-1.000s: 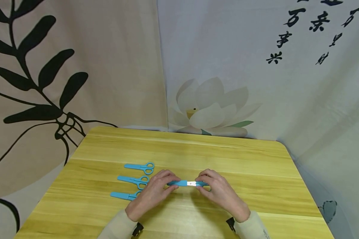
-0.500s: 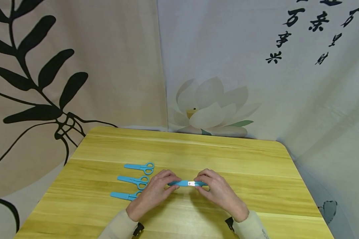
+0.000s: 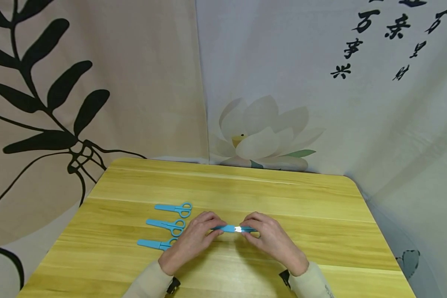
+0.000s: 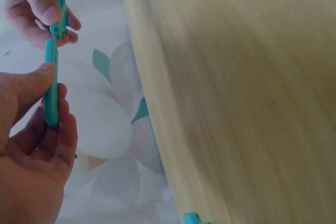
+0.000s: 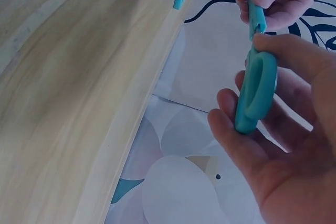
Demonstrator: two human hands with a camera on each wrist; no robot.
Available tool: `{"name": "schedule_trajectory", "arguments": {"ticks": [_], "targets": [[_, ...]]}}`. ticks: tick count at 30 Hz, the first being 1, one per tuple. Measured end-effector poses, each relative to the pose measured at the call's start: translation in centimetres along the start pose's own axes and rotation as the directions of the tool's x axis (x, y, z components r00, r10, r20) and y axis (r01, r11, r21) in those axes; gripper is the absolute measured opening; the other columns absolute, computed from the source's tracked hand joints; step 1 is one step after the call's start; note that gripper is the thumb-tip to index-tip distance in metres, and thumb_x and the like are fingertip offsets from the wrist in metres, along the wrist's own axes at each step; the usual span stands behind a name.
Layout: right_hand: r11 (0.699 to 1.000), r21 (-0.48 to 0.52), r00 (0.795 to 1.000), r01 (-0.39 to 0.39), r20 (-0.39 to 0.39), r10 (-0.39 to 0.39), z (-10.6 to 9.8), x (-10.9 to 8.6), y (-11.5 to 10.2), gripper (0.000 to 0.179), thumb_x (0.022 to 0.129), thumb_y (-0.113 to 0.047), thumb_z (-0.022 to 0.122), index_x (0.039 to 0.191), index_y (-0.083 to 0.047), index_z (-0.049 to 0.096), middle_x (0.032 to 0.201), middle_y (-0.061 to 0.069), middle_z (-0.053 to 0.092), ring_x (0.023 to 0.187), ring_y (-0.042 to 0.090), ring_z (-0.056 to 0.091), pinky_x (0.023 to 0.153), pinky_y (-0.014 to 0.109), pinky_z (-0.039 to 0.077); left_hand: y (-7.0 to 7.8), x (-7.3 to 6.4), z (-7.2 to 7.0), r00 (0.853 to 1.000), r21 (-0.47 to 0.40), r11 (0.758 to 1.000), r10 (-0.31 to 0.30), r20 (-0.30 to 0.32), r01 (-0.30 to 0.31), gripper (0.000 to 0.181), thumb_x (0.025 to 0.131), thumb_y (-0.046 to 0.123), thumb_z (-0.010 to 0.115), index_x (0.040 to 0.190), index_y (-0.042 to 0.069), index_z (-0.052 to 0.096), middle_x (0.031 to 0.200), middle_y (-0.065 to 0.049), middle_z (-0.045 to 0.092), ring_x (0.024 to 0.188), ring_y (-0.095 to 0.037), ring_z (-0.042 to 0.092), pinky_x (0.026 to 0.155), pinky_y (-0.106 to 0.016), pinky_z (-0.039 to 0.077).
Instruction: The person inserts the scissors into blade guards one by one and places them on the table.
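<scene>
My left hand pinches the blue blade cover of a pair of scissors between thumb and fingers. The right hand grips the scissors' blue handles, with the thumb near the pivot. Between the hands, a short stretch of bright metal blade shows outside the cover; the rest of the blades is hidden inside it. Both hands hold the scissors level above the table. To the left lie the far scissors, the middle scissors and the near scissors, each blue; the left hand partly hides the near pair's handles.
The wooden table has rounded far corners. Behind it hangs a pale curtain printed with a lotus, dark leaves and characters. A black strap piece shows at the left sleeve.
The right hand has shifted slightly left and the left hand slightly right. Less metal shows between the cover and the handles. The scissors on the table have not moved.
</scene>
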State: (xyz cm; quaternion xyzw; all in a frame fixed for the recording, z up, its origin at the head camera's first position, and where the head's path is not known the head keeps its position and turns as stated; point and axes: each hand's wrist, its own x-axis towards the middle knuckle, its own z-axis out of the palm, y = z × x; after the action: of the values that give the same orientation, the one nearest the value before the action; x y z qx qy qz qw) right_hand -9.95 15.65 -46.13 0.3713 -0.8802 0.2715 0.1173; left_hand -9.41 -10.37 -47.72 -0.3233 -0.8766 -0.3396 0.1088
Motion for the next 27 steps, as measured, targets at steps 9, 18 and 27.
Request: {"name": "schedule_trajectory", "arguments": {"ticks": [9, 18, 27], "targets": [[1.0, -0.01, 1.0, 0.009, -0.019, -0.01, 0.43, 0.0, -0.13, 0.021, 0.083, -0.01, 0.089, 0.101, -0.01, 0.078, 0.105, 0.001, 0.073, 0.088, 0.013, 0.072, 0.074, 0.027, 0.06, -0.09, -0.07, 0.18, 1.0, -0.014, 1.0, 0.001, 0.016, -0.001, 0.016, 0.094, 0.011, 0.077, 0.111, 0.012, 0.077, 0.104, 0.005, 0.065, 0.095, -0.01, 0.06, 0.076, -0.025, 0.054], [1.0, -0.017, 0.999, 0.002, -0.035, -0.002, 0.66, 0.03, -0.3, 0.021, 0.082, -0.011, 0.089, 0.1, -0.011, 0.078, 0.104, 0.001, 0.073, 0.087, 0.012, 0.072, 0.073, 0.026, 0.06, -0.03, -0.04, 0.31, 1.0, -0.041, 0.999, -0.004, -0.003, 0.004, 0.016, 0.093, 0.01, 0.077, 0.11, 0.012, 0.078, 0.103, 0.006, 0.065, 0.093, -0.01, 0.059, 0.074, -0.025, 0.053], [1.0, -0.018, 0.998, 0.014, -0.062, -0.015, 0.8, 0.23, -0.37, 0.021, 0.082, -0.01, 0.089, 0.1, -0.01, 0.078, 0.102, -0.001, 0.072, 0.083, 0.009, 0.07, 0.07, 0.022, 0.058, 0.1, 0.12, 0.39, 1.0, -0.048, 0.999, -0.015, -0.015, 0.014, 0.017, 0.092, 0.01, 0.079, 0.108, 0.012, 0.078, 0.101, 0.005, 0.065, 0.091, -0.009, 0.058, 0.073, -0.023, 0.052]]}}
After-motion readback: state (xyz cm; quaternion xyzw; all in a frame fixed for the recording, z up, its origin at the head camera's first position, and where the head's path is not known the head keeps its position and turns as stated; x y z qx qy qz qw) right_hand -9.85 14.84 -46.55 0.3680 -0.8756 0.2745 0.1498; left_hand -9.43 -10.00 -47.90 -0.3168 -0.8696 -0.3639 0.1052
